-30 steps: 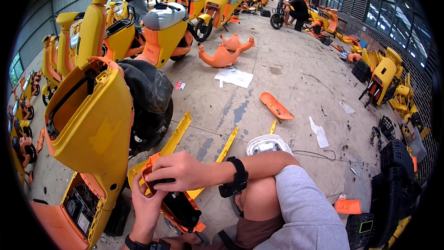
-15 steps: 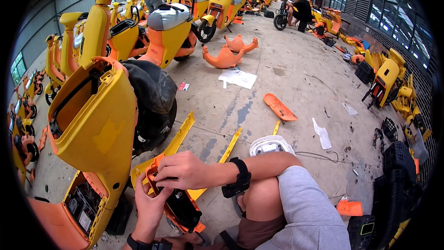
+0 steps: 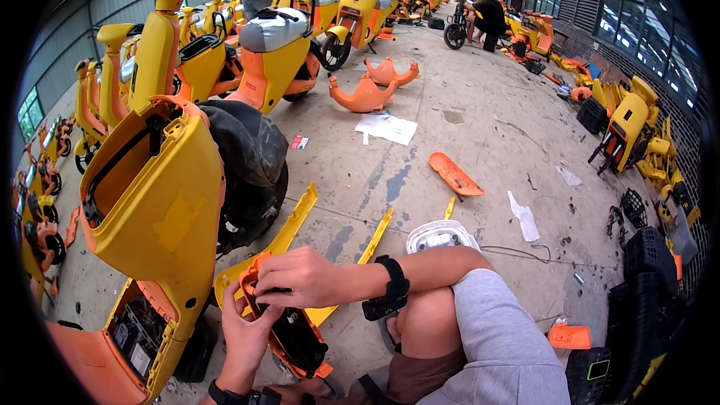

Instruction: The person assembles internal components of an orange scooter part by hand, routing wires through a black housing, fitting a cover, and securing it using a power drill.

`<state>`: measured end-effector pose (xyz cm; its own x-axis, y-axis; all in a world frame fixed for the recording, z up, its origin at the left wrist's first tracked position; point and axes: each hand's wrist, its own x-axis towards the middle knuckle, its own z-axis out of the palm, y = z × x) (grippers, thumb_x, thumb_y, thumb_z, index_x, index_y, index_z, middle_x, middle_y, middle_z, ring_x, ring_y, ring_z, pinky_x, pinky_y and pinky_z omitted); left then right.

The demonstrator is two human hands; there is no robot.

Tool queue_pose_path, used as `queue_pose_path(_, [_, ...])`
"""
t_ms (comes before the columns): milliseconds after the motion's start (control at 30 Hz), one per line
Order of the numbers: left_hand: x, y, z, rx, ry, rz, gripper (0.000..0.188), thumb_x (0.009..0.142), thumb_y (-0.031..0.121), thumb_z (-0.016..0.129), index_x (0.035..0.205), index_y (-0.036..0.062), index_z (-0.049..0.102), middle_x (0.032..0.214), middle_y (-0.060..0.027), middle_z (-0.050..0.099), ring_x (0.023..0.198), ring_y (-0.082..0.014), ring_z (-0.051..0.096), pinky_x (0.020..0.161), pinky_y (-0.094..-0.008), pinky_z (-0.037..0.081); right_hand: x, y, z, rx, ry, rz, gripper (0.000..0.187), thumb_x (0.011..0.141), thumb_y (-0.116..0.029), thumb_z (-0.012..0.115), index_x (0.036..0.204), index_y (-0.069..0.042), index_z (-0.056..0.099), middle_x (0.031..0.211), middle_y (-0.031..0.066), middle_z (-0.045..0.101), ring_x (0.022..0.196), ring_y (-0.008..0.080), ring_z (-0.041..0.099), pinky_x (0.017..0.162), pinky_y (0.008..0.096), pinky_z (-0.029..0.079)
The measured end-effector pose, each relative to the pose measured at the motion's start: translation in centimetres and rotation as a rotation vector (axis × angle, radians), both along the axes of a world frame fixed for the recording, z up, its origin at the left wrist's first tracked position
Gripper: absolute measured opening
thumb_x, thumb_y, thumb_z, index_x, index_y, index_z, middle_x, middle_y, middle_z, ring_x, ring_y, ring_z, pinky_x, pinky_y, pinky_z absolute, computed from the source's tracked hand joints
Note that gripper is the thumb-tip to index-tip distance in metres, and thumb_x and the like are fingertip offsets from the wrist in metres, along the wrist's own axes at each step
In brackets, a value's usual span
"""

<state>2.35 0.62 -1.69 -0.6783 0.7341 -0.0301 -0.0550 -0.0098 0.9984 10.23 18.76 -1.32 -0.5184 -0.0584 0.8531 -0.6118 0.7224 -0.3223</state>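
Between my knees is an orange scooter part with a black insert [image 3: 301, 339], tilted, its upper end under my fingers. My left hand [image 3: 246, 324] is closed around its upper edge, thumb toward the middle. Reaching across from the right, my right hand [image 3: 294, 277] is closed over the same upper end, its fingertips bent down onto the part. Whether a smaller piece sits between those fingertips is hidden. Just beyond my hands, a yellow trim piece [image 3: 289, 229] with long arms lies on the floor.
A partly stripped yellow scooter body [image 3: 161, 202] stands close on my left. A white lamp-like housing [image 3: 441, 236] lies ahead of my knee, near an orange curved panel [image 3: 454, 175]. Black parts [image 3: 641, 300] are piled at right. A person [image 3: 491, 19] crouches far off.
My hands keep their hold, with only slight finger movement. The person at the back left has changed posture beside the scooters.
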Motion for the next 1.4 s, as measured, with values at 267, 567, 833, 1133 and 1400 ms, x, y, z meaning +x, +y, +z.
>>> queue_pose_path(267, [0.23, -0.04, 0.45, -0.004, 0.012, -0.015, 0.067, 0.085, 0.002, 0.081, 0.140, 0.0002, 0.042, 0.119, -0.0148, 0.065, 0.107, -0.0204, 0.067, 0.090, -0.0307, 0.057, 0.23, -0.15, 0.53, 0.019, 0.026, 0.026, 0.017, 0.077, -0.010, 0.082, 0.091, -0.007, 0.073, 0.086, 0.0043, 0.066, 0.071, 0.0232, 0.068, 0.058, 0.0330, 0.053])
queue_pose_path(567, [0.44, -0.03, 0.75, -0.049, 0.011, -0.012, 0.066, 0.085, 0.002, 0.080, 0.139, 0.0005, 0.042, 0.118, -0.0151, 0.066, 0.107, -0.0206, 0.067, 0.090, -0.0311, 0.057, 0.37, -0.11, 0.41, -0.012, -0.041, 0.009, 0.013, 0.077, -0.010, 0.079, 0.088, -0.006, 0.071, 0.088, 0.0052, 0.064, 0.078, 0.0242, 0.068, 0.064, 0.0337, 0.055])
queue_pose_path(833, [0.30, -0.03, 0.57, -0.049, 0.019, -0.016, 0.065, 0.086, 0.004, 0.081, 0.138, -0.0003, 0.042, 0.117, -0.0153, 0.066, 0.106, -0.0207, 0.068, 0.090, -0.0313, 0.057, 0.07, 0.03, -0.23, -0.001, 0.007, -0.006, 0.016, 0.077, -0.008, 0.080, 0.092, -0.008, 0.074, 0.089, 0.0044, 0.066, 0.076, 0.0220, 0.068, 0.060, 0.0325, 0.055])
queue_pose_path(1133, [0.22, -0.10, 0.50, -0.054, 0.045, -0.014, 0.065, 0.086, 0.004, 0.080, 0.138, -0.0006, 0.042, 0.116, -0.0156, 0.067, 0.105, -0.0208, 0.068, 0.090, -0.0315, 0.058, 0.26, 0.00, 0.16, 0.045, 0.023, 0.003, 0.019, 0.077, -0.010, 0.082, 0.094, -0.006, 0.075, 0.089, 0.0046, 0.066, 0.076, 0.0221, 0.068, 0.060, 0.0328, 0.055])
queue_pose_path(1400, [0.19, -0.07, 0.40, -0.058, 0.030, 0.000, 0.065, 0.085, 0.004, 0.081, 0.137, -0.0005, 0.043, 0.116, -0.0154, 0.067, 0.105, -0.0207, 0.068, 0.089, -0.0314, 0.058, 0.16, -0.09, -0.01, 0.001, 0.017, -0.008, 0.017, 0.077, -0.008, 0.080, 0.093, -0.008, 0.075, 0.089, 0.0045, 0.066, 0.076, 0.0218, 0.068, 0.059, 0.0324, 0.055])
